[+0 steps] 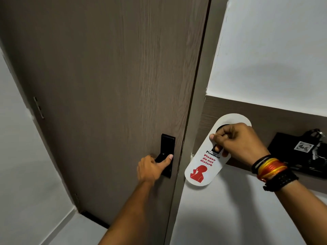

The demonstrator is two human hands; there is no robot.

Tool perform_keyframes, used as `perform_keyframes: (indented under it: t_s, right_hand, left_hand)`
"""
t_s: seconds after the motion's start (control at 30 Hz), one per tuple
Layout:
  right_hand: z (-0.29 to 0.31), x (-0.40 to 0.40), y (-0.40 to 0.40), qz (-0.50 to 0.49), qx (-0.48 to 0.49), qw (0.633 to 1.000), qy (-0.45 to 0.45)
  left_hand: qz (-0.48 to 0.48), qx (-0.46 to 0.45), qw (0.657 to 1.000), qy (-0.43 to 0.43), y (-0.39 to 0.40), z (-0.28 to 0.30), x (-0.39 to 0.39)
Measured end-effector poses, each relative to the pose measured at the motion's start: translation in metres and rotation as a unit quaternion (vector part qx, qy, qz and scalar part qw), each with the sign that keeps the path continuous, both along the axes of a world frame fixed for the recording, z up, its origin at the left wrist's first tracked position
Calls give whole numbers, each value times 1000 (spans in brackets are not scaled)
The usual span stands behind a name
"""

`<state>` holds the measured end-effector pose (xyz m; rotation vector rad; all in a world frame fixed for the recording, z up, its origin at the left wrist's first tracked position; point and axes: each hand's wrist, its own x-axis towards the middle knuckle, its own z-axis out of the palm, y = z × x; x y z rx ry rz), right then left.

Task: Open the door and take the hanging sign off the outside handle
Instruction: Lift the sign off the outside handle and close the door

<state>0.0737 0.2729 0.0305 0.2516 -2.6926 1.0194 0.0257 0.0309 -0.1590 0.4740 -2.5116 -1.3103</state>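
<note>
A grey-brown wooden door (106, 85) fills the left and middle of the view, its right edge close against the frame. My left hand (152, 168) grips the black inside handle (167, 151), thumb lying along the lever. To the right of the door edge, my right hand (237, 142) holds a white hanging sign (203, 167) with red "Please do not disturb" lettering and a red figure. The sign is tilted, free of any handle, in front of the wall. The outside handle is hidden behind the door.
A brown wall panel (265, 117) runs along the white wall at right. A black holder with a key tag and keys (300, 152) is fixed on it, just behind my right wrist. A hinge (39, 107) shows at the door's left edge.
</note>
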Motion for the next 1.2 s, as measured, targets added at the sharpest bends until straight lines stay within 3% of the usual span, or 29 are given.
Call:
perform_keyframes:
  t_s: [0.37,0.67,0.87,1.07,1.2]
  right_hand:
    - [4,-3,0,15,-69,996,-55]
    - [1,-5,0,22,-72,996,-42]
    - [0,-5,1,22,-63,997,-43]
    - [-2,-9,-3,12,-49,997,-57]
    - [-2,-4,-9,-8,-24,999,-47]
  left_hand:
    - [-4,-25,1000,3,9,-2,-27]
    - [-9,-59,998,8,8,-3,-34]
    - [-61,-224,972,21,-13,13,-45]
    - [-118,-404,907,18,-26,40,-51]
    - [-134,-453,882,10,-27,52,-41]
